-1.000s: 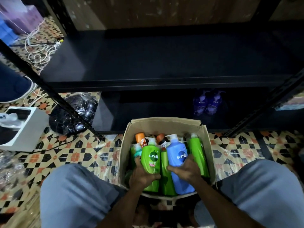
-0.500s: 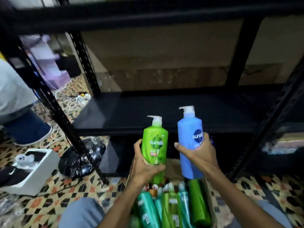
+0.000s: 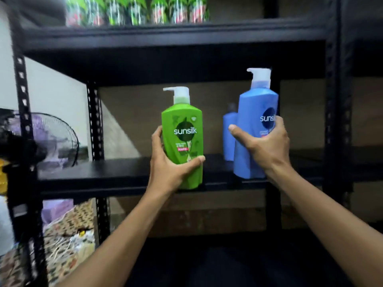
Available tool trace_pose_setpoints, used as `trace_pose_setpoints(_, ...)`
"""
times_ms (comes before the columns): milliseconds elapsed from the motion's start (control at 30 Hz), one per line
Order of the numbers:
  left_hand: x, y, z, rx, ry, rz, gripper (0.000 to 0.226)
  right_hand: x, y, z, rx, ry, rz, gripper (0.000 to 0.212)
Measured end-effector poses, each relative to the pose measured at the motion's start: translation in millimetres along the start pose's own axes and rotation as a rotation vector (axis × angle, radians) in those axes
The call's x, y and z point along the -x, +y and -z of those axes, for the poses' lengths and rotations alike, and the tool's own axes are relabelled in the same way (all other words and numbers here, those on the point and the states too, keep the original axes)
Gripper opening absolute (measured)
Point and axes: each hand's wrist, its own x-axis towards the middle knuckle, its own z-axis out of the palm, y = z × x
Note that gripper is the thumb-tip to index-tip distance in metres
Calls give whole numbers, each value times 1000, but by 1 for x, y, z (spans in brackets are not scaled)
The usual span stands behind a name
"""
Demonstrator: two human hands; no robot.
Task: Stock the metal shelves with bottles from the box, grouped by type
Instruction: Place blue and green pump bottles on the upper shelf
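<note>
My left hand [image 3: 169, 164] grips a green Sunsilk pump bottle [image 3: 183, 131] upright, its base at the front edge of the black middle shelf [image 3: 103, 172]. My right hand [image 3: 266, 141] grips a taller blue Sunsilk pump bottle [image 3: 256, 112] upright, its base low over that shelf further right. Behind the blue bottle stands a smaller blue bottle [image 3: 228, 135] on the same shelf. The box is out of view.
Several green bottles [image 3: 136, 11] line the top shelf. Black perforated uprights [image 3: 95, 125] frame the rack left and right. A fan [image 3: 49, 139] stands beyond the rack at left. Patterned floor and white cables [image 3: 66, 243] show at lower left.
Both hands lifted the green and blue bottles out of the box and up to the middle shelf. My view rose from the box to the upper shelves.
</note>
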Motion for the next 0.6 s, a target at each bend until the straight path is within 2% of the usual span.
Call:
trace_pose_setpoints(133, -51, -8, -21, -27, -8, -6, 112, -45, 7, -21, 70, 77, -29, 92)
trace_pose_setpoints(233, -70, -21, -33, -61, -15, 12, 115, -58, 26, -31, 138, 68, -68, 100)
trace_pose_setpoints(467, -73, -65, -52, -67, -23, 90, 107, -66, 71, -49, 217, 116, -120, 115)
trace_pose_setpoints(600, -78, -76, -57, -57, -12, 133, 105, -70, 84, -53, 240, 125, -80, 112)
